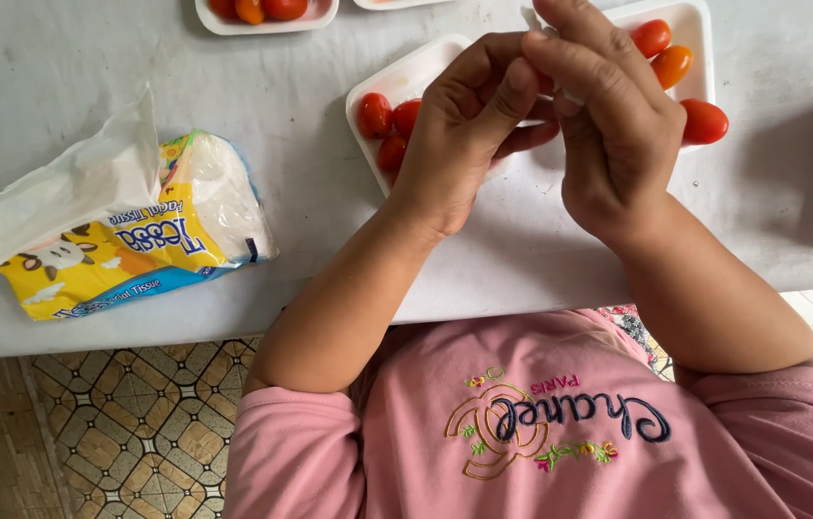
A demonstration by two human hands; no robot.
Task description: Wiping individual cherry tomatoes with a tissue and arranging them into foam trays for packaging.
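My left hand [464,125] and my right hand [608,125] meet fingertip to fingertip above two white foam trays. A sliver of red, seemingly a cherry tomato [547,85], shows between the fingers of both hands. A scrap of white tissue [529,16] sticks up beside my right fingers. The nearer tray [405,69] lies under my left hand and holds three red cherry tomatoes [375,113]. The other tray [693,21] sits behind my right hand with red and orange tomatoes [672,65]; one red tomato [704,122] rests at its front edge.
An open yellow and blue tissue pack [128,231] lies at the left on the white table [310,173]. A third tray of tomatoes [267,21] sits at the far edge. The table's front edge runs just before my pink shirt; a tiled floor [137,432] lies below.
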